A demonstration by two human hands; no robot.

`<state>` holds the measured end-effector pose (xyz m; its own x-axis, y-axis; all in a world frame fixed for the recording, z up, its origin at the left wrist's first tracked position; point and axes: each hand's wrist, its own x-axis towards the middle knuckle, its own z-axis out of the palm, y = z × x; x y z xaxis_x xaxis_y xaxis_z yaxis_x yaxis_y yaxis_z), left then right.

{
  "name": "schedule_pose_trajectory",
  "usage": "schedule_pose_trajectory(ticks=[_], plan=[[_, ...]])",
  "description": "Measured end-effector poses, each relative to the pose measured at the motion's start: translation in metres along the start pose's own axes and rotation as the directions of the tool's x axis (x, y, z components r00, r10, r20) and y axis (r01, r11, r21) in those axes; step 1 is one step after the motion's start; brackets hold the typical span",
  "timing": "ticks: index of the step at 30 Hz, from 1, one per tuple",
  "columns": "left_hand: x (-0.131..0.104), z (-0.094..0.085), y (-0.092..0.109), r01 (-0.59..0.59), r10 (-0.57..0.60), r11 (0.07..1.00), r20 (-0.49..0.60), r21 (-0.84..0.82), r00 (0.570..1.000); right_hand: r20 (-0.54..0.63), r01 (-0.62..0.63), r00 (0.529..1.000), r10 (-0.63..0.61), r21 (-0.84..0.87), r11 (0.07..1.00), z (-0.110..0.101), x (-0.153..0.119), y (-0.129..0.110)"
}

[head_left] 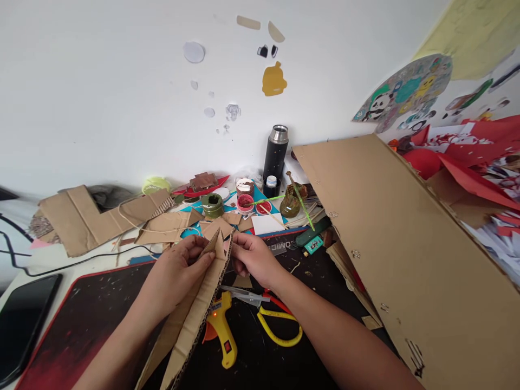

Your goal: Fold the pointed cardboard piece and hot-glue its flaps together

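Observation:
A long folded strip of corrugated cardboard [199, 309] slants up from the lower edge, its far end pinched between both hands. My left hand [184, 265] grips its left side, thumb on the inner face. My right hand [252, 257] is closed on the right edge near the tip; some of its fingers are hidden behind the cardboard. Just under the right forearm lie scissors [280, 325] with yellow and red handles. A yellow glue gun [225, 333] with a lit orange light rests beside them, partly covered by the strip.
A large cardboard sheet [406, 244] leans at the right. Behind the hands stand open paint pots [245, 203], a green jar [212, 206] and a black thermos [277, 154]. Cardboard scraps [81, 219] lie back left. A phone [28, 325] and a black cable [101, 257] are at left.

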<state>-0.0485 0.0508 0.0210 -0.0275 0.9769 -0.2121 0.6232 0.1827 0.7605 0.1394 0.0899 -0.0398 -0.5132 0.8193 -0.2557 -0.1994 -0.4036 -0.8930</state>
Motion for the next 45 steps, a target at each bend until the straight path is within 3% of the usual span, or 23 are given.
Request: schedule_pose_trajectory(ticks=[7, 20, 45], plan=[[-0.001, 0.004, -0.003, 0.007, -0.007, 1.0, -0.041, -0.01, 0.999, 0.0, 0.017, 1.0, -0.017, 0.016, 1.0, 0.0, 0.001, 0.003], [-0.007, 0.005, 0.01, -0.042, 0.05, 0.997, -0.117, 0.072, 0.992, -0.005, 0.004, 1.0, -0.004, 0.038, 0.999, 0.001, 0.001, 0.003], [-0.008, 0.007, 0.007, -0.054, 0.066, 0.993, -0.128, 0.101, 0.99, -0.011, -0.008, 1.0, 0.009, 0.055, 0.998, 0.001, 0.002, 0.003]])
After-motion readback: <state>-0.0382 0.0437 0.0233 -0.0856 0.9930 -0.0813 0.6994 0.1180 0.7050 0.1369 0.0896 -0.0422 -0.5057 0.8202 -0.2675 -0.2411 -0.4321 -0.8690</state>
